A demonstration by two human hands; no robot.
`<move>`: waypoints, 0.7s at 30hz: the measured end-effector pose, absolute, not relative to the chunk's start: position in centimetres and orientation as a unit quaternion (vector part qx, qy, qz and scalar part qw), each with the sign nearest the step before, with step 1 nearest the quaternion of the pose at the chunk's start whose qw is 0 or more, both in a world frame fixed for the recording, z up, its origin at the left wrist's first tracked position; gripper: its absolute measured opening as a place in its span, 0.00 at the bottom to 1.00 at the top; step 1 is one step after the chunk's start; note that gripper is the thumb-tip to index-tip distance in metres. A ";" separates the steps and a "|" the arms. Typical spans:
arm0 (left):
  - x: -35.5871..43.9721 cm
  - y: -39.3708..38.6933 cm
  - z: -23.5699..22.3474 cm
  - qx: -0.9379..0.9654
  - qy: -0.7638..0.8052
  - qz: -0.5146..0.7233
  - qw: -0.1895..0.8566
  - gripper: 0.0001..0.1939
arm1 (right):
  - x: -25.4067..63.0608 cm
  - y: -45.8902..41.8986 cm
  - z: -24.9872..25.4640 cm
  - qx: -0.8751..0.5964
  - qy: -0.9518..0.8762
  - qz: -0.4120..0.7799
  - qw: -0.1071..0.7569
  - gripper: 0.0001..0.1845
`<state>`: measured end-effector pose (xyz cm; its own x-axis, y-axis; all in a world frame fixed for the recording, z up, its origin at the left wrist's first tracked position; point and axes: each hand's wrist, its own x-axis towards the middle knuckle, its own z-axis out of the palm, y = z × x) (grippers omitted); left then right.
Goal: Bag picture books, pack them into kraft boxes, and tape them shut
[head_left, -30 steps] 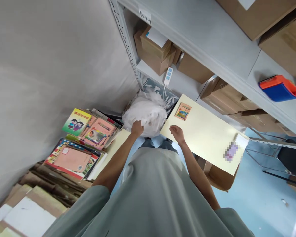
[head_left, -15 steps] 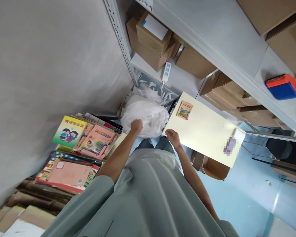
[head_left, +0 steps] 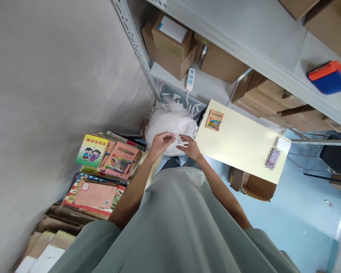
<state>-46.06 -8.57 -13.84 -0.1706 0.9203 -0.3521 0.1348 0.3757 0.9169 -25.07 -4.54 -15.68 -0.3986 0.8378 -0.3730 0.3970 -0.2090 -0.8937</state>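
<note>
A heap of white plastic film (head_left: 170,123) lies on the floor between a book pile and a pale yellow table (head_left: 244,146). My left hand (head_left: 160,143) is closed on a piece of that film at the heap's near edge. My right hand (head_left: 190,145) pinches the same white piece from the right, fingertips almost touching the left hand's. A small orange booklet (head_left: 214,120) lies on the table's far corner, apart from both hands.
Stacks of colourful children's books (head_left: 108,161) lie at my left by a grey wall. Metal shelving behind holds cardboard boxes (head_left: 170,45) and a white power strip (head_left: 190,77). An orange-and-blue case (head_left: 331,77) sits on a shelf at right. Flattened cardboard (head_left: 59,227) lies lower left.
My right hand has left the table's edge and moved left onto the white film. My left hand has lifted a piece of it toward me. The view has shifted slightly.
</note>
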 end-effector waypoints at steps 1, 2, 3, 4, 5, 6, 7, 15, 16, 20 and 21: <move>-45.9 -8.4 -12.6 0.408 0.637 0.411 0.509 0.19 | -25.6 -4.4 -15.1 -0.507 -0.617 0.569 0.195 0.33; -45.8 -8.1 -11.3 0.418 0.620 0.427 0.509 0.21 | -26.0 -4.1 -14.4 -0.499 -0.632 0.556 0.203 0.30; -45.7 -7.8 -10.1 0.430 0.606 0.439 0.505 0.23 | -26.4 -3.8 -13.7 -0.493 -0.645 0.543 0.212 0.26; -45.6 -7.4 -9.0 0.442 0.596 0.448 0.499 0.24 | -26.6 -3.4 -12.8 -0.488 -0.658 0.529 0.224 0.21; -45.5 -7.1 -8.0 0.454 0.587 0.458 0.489 0.24 | -26.6 -3.0 -11.8 -0.481 -0.671 0.512 0.239 0.18; -45.4 -6.7 -7.1 0.466 0.580 0.468 0.476 0.25 | -26.6 -2.5 -10.8 -0.473 -0.685 0.491 0.256 0.16; -45.3 -6.4 -6.4 0.476 0.574 0.481 0.460 0.26 | -26.4 -2.0 -9.7 -0.462 -0.700 0.469 0.276 0.16; -44.8 -4.5 -3.3 0.505 0.531 0.559 0.388 0.35 | -23.5 1.2 -1.5 -0.398 -0.695 0.494 0.339 0.25; -44.8 -4.2 -3.2 0.501 0.530 0.562 0.390 0.36 | -23.0 1.4 -0.9 -0.400 -0.682 0.505 0.347 0.27; -44.7 -2.8 -3.6 0.430 0.560 0.582 0.403 0.38 | -20.5 1.9 1.6 -0.402 -0.621 0.538 0.404 0.31; -44.4 -2.5 -3.8 0.413 0.567 0.572 0.425 0.39 | -19.7 1.9 2.2 -0.403 -0.606 0.543 0.418 0.31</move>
<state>-44.39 -2.52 -3.76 -0.2967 0.9549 -0.0084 -0.0180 0.0032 0.9998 -19.71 1.92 2.15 -0.3248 0.9433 0.0689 0.0342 0.0845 -0.9958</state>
